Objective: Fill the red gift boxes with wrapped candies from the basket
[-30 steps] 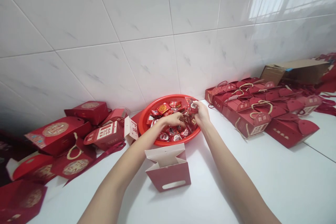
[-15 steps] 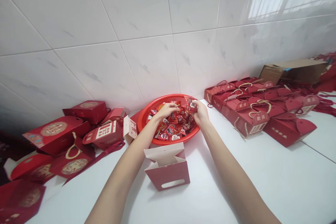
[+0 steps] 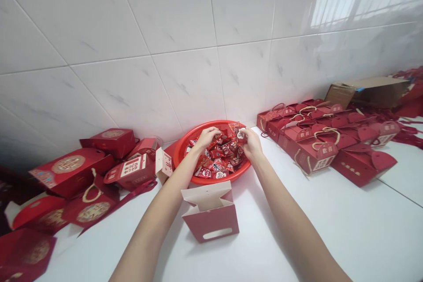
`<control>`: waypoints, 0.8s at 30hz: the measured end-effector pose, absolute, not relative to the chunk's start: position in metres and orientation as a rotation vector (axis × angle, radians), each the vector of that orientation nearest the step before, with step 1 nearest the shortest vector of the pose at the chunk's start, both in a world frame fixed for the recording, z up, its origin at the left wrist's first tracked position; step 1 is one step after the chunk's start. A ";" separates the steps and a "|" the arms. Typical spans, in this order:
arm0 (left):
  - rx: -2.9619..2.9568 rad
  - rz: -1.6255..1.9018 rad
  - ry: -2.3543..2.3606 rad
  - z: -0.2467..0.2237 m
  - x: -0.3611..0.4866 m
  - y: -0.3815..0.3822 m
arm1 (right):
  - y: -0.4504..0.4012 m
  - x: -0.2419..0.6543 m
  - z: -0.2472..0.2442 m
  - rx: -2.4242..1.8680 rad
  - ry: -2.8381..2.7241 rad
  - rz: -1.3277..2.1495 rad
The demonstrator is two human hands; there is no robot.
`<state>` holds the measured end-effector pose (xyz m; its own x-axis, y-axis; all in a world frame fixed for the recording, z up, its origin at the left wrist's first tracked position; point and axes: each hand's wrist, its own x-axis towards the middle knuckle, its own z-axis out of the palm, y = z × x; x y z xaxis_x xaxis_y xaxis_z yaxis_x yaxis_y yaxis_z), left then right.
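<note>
A red plastic basket (image 3: pixel 236 179) of red wrapped packets (image 3: pixel 216 167) stands against the wall. Over its left part is my left hand (image 3: pixel 206 138), fingers bent together above the packets; what they hold, if anything, is too small to name. At the basket's right side, my right hand (image 3: pixel 251 142) has its fingers closed on a red packet (image 3: pixel 236 131) with a white emblem. Between my forearms stands a red box (image 3: pixel 211 221) with its top open and pale inside flaps showing.
Closed red gift boxes with cord handles (image 3: pixel 310 150) fill the right side, before a cardboard box (image 3: pixel 370 90). More red boxes (image 3: pixel 71 169) lie on the left. A small open box (image 3: pixel 163 164) touches the basket's left side.
My left hand has shifted slightly up within the basket, and some packets beneath it lie differently. My right hand remains on its packet at the right side.
</note>
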<state>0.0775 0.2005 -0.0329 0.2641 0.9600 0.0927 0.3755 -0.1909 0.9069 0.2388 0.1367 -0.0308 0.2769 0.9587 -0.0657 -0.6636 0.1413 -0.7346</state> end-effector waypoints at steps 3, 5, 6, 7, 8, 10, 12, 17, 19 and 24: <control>1.680 0.949 1.203 -0.033 0.077 0.200 | 0.136 0.239 -0.031 -0.750 -0.500 1.264; 1.652 0.966 1.186 -0.035 0.077 0.199 | 0.136 0.239 -0.031 -0.751 -0.525 1.291; 1.638 0.972 1.177 -0.036 0.077 0.199 | 0.136 0.238 -0.031 -0.752 -0.540 1.305; 1.625 0.976 1.166 -0.036 0.077 0.199 | 0.135 0.238 -0.031 -0.754 -0.555 1.318; 1.613 0.980 1.155 -0.037 0.077 0.198 | 0.135 0.238 -0.031 -0.756 -0.568 1.330; 1.592 0.984 1.129 -0.036 0.077 0.197 | 0.134 0.238 -0.031 -0.760 -0.587 1.346; 1.573 0.990 1.099 -0.035 0.077 0.196 | 0.134 0.238 -0.031 -0.767 -0.593 1.357; 1.540 1.016 1.054 -0.029 0.077 0.192 | 0.135 0.239 -0.033 -0.788 -0.589 1.363; 1.542 1.022 1.055 -0.028 0.078 0.192 | 0.136 0.239 -0.034 -0.794 -0.583 1.356; 1.576 1.018 1.060 -0.029 0.078 0.194 | 0.138 0.240 -0.035 -0.799 -0.544 1.310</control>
<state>0.0778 0.1935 -0.0286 0.2781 0.9523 0.1257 0.1637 -0.1759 0.9707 0.2397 0.1378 -0.0351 0.1970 0.9768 -0.0841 -0.6299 0.0604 -0.7743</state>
